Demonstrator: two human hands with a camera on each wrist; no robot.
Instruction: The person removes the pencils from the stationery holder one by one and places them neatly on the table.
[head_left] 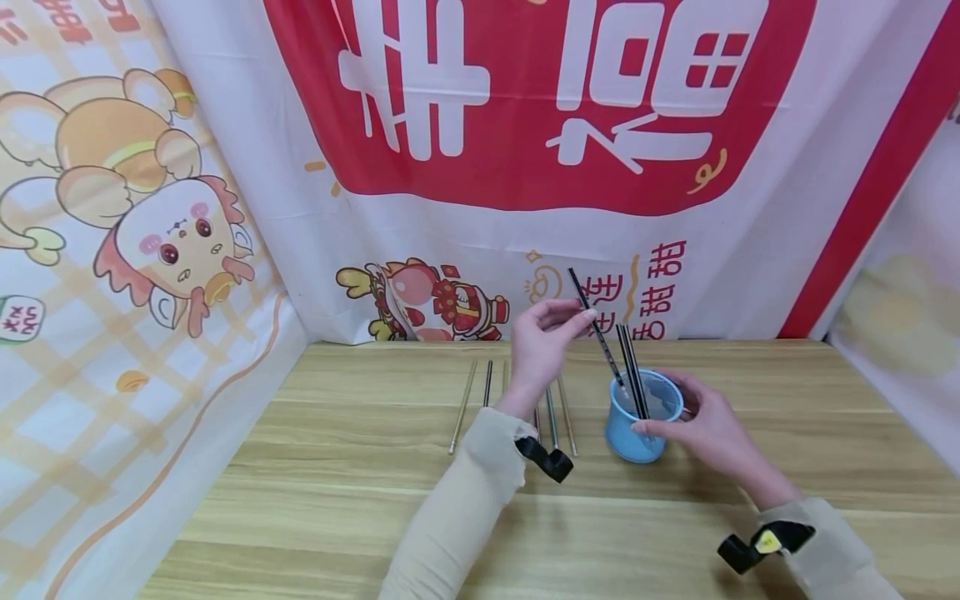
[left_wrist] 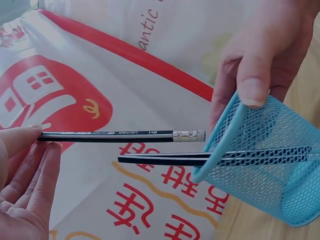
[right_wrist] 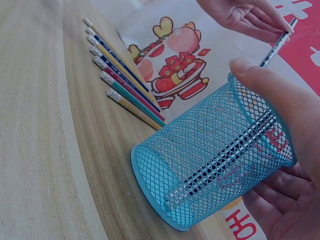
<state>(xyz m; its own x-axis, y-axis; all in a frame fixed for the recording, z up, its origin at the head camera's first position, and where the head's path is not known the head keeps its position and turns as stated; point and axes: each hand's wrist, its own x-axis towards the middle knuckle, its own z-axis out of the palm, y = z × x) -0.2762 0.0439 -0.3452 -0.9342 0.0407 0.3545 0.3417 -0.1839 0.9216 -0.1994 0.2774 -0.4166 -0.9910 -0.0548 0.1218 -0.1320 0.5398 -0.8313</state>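
My left hand (head_left: 542, 346) pinches a black-and-silver striped pencil (left_wrist: 107, 136) near its upper end. The pencil's eraser end points down at the mouth of a light blue mesh pencil cup (right_wrist: 200, 155). Around the cup's rim, the thumb and fingers of my right hand (head_left: 708, 421) grip its right side. Several dark striped pencils (head_left: 633, 375) stand in the cup and lean together, eraser ends at the bottom in the right wrist view. Whether the cup's base rests fully on the table cannot be told.
Several loose pencils (right_wrist: 127, 105), yellow, dark blue, red and green, lie in a row on the wooden table (head_left: 322, 492) left of the cup; my left forearm partly hides them in the head view. A printed cloth (head_left: 465, 225) hangs behind the table, with another cloth (head_left: 135, 275) at the left.
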